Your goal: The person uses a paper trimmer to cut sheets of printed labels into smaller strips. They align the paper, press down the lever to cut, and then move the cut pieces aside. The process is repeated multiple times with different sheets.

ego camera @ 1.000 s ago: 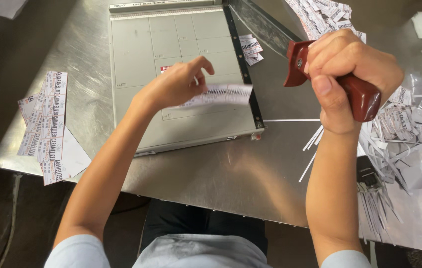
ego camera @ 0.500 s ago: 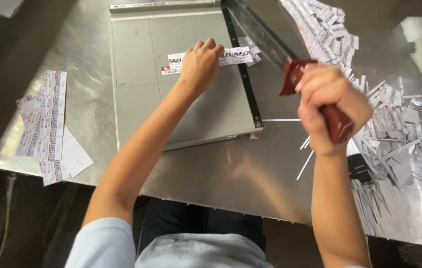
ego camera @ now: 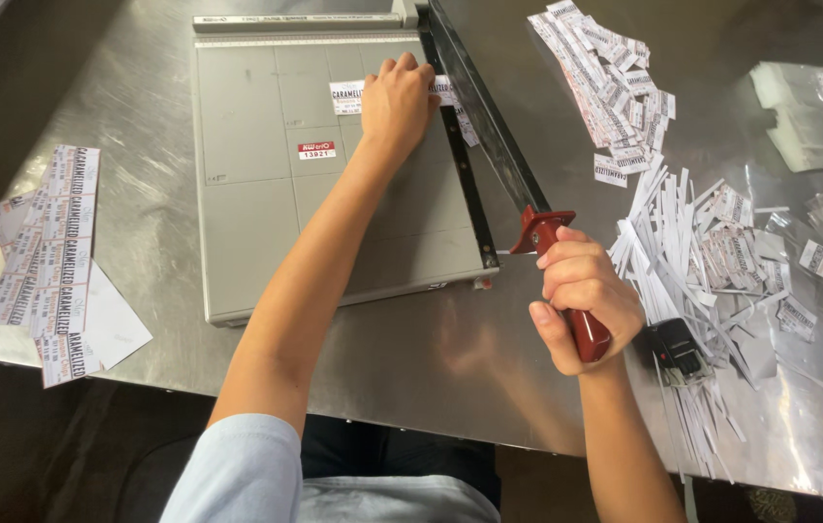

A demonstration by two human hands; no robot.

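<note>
Label strip [ego camera: 348, 95] mostly under left hand [ego camera: 397, 102]

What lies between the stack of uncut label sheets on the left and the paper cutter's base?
Only bare steel table separates the label sheets from the cutter base, per the head view.

The paper cutter [ego camera: 266, 184] has a pale grey bed ruled with faint grid lines and a small red and white sticker [ego camera: 316, 150]. Its handle [ego camera: 566, 291] is dark red. The label strips [ego camera: 48, 261] are white with black print. The table [ego camera: 431, 349] is brushed silver steel.
</note>
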